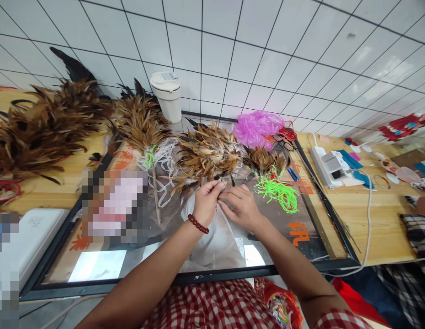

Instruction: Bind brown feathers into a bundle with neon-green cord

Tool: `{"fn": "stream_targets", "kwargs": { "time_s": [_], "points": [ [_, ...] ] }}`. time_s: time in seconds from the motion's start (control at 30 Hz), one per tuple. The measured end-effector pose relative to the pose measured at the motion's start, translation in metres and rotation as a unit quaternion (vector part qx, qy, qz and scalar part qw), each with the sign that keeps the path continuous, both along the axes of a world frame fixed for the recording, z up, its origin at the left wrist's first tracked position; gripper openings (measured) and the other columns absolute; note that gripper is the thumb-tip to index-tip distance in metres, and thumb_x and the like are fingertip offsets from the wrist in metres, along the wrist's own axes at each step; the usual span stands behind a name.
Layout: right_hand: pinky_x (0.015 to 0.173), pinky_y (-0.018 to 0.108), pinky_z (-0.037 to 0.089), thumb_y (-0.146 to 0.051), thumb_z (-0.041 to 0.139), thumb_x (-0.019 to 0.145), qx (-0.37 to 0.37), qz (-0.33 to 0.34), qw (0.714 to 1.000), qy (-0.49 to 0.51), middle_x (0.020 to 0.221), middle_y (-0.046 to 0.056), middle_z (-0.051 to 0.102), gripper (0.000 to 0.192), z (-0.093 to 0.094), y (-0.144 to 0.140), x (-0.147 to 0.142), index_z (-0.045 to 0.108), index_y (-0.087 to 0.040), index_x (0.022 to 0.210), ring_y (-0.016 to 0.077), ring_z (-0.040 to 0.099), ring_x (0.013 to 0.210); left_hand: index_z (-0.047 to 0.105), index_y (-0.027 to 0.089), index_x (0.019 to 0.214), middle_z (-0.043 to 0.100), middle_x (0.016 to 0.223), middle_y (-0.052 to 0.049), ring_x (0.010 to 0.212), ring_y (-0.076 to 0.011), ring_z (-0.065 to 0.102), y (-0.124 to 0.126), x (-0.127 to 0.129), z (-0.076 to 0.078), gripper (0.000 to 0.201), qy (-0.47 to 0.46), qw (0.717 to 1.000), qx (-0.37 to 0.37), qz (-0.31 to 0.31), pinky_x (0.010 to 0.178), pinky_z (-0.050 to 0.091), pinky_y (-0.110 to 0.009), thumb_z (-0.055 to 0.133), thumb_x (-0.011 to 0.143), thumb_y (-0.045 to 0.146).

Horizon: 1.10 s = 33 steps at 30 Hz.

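My left hand (207,198), with a dark red bead bracelet (198,224) at the wrist, is closed in a pinch. My right hand (241,205) meets it at the fingertips, its fingers also drawn together. Whatever they pinch is thin and small, mostly hidden by the fingers. Just beyond them lies a pile of brown feathers (210,153). Right of it is a smaller feather bunch (265,160) with bright green strings (279,194). To the left, a feather duster (140,119) on a thin stick (155,192) lies beside white strips (167,160).
A glass-topped, black-framed board (113,284) lies on the wooden table (387,228). Near the tiled wall stand a white lidded cup (167,98) and a pink plastic bag (257,128). A large feather heap (44,123) covers the left; a power strip (325,167) and a person's checked sleeve (416,233) are right.
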State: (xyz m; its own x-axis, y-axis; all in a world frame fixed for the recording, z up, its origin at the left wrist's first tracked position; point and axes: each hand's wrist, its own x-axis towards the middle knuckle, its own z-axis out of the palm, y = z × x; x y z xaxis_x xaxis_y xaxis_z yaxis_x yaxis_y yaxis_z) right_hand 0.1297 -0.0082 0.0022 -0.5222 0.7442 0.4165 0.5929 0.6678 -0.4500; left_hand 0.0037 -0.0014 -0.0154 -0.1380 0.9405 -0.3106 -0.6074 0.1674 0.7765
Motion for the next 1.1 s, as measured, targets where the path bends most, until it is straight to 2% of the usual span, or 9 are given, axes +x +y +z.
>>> {"fn": "stream_targets", "kwargs": {
  "time_s": [0.07, 0.17, 0.23, 0.3, 0.53, 0.73, 0.87, 0.97, 1.1],
  "points": [
    [0.073, 0.034, 0.041, -0.029, 0.055, 0.088, -0.047, -0.048, 0.991, 0.113, 0.082, 0.003, 0.069, 0.011, 0.0, 0.0, -0.002, 0.063, -0.022, 0.085, 0.0152, 0.06, 0.075, 0.069, 0.014, 0.071, 0.065, 0.065, 0.001, 0.062, -0.0083, 0.056, -0.001, 0.0, 0.001, 0.028, 0.006, 1.0, -0.005, -0.001, 0.061, 0.045, -0.022, 0.082, 0.055, 0.033],
    [0.065, 0.029, 0.045, -0.033, 0.061, 0.085, -0.163, -0.11, 0.937, 0.287, 0.075, 0.0, 0.063, 0.013, -0.003, 0.005, -0.002, 0.062, -0.022, 0.091, 0.0134, 0.057, 0.067, 0.068, 0.013, 0.07, 0.062, 0.06, 0.001, 0.057, -0.0077, 0.053, -0.003, -0.001, 0.003, 0.028, 0.021, 0.999, -0.005, -0.027, 0.057, 0.043, -0.022, 0.08, 0.057, 0.034],
    [0.065, 0.029, 0.048, -0.037, 0.064, 0.083, -0.25, -0.094, 0.896, 0.355, 0.076, 0.001, 0.064, 0.02, -0.007, 0.01, -0.001, 0.062, -0.021, 0.096, 0.0139, 0.059, 0.068, 0.067, 0.013, 0.068, 0.061, 0.057, 0.001, 0.054, -0.0073, 0.053, -0.004, -0.001, 0.004, 0.026, 0.029, 0.999, 0.0, -0.041, 0.056, 0.043, -0.022, 0.08, 0.058, 0.033],
    [0.067, 0.03, 0.05, -0.039, 0.065, 0.082, -0.3, -0.073, 0.875, 0.373, 0.078, 0.002, 0.065, 0.022, -0.011, 0.013, 0.001, 0.064, -0.02, 0.093, 0.0147, 0.06, 0.069, 0.067, 0.012, 0.068, 0.061, 0.057, 0.0, 0.054, -0.0073, 0.052, -0.005, -0.001, 0.005, 0.025, 0.032, 0.998, 0.002, -0.051, 0.056, 0.043, -0.022, 0.079, 0.059, 0.033],
    [0.072, 0.029, 0.047, -0.036, 0.066, 0.081, -0.21, -0.119, 0.917, 0.317, 0.077, 0.002, 0.066, 0.015, -0.01, 0.015, 0.007, 0.069, -0.021, 0.08, 0.0148, 0.058, 0.074, 0.07, 0.012, 0.071, 0.064, 0.059, -0.002, 0.055, -0.0088, 0.056, -0.008, -0.001, 0.009, 0.025, 0.048, 0.995, -0.01, -0.082, 0.059, 0.045, -0.024, 0.078, 0.06, 0.032],
    [0.07, 0.029, 0.047, -0.039, 0.068, 0.08, -0.241, -0.122, 0.904, 0.332, 0.079, 0.002, 0.067, 0.018, -0.009, 0.016, 0.007, 0.07, -0.021, 0.082, 0.0148, 0.058, 0.073, 0.072, 0.012, 0.072, 0.064, 0.057, -0.001, 0.055, -0.009, 0.055, -0.008, 0.0, 0.008, 0.021, 0.088, 0.993, 0.0, -0.079, 0.059, 0.045, -0.024, 0.078, 0.06, 0.029],
    [0.063, 0.027, 0.045, -0.043, 0.068, 0.078, -0.276, -0.115, 0.886, 0.353, 0.071, 0.0, 0.063, 0.024, -0.01, 0.018, 0.007, 0.065, -0.019, 0.078, 0.0122, 0.054, 0.064, 0.072, 0.013, 0.072, 0.064, 0.057, -0.001, 0.055, -0.0096, 0.056, -0.008, 0.0, 0.007, 0.022, 0.087, 0.993, -0.005, -0.077, 0.058, 0.045, -0.024, 0.079, 0.059, 0.029],
    [0.061, 0.026, 0.044, -0.044, 0.065, 0.08, -0.265, -0.117, 0.891, 0.35, 0.068, 0.0, 0.06, 0.025, -0.01, 0.018, 0.008, 0.062, -0.019, 0.076, 0.0113, 0.051, 0.062, 0.072, 0.012, 0.072, 0.065, 0.058, -0.002, 0.056, -0.0105, 0.057, -0.008, 0.0, 0.008, 0.024, 0.079, 0.993, -0.014, -0.081, 0.059, 0.046, -0.025, 0.08, 0.058, 0.03],
    [0.066, 0.027, 0.046, -0.044, 0.066, 0.079, -0.258, -0.109, 0.899, 0.338, 0.073, 0.001, 0.061, 0.024, -0.009, 0.017, 0.009, 0.065, -0.02, 0.078, 0.0135, 0.055, 0.07, 0.071, 0.012, 0.067, 0.062, 0.056, -0.002, 0.054, -0.0095, 0.055, -0.009, -0.002, 0.011, 0.022, 0.09, 0.989, 0.002, -0.12, 0.057, 0.044, -0.024, 0.078, 0.061, 0.032]
  ]
}}
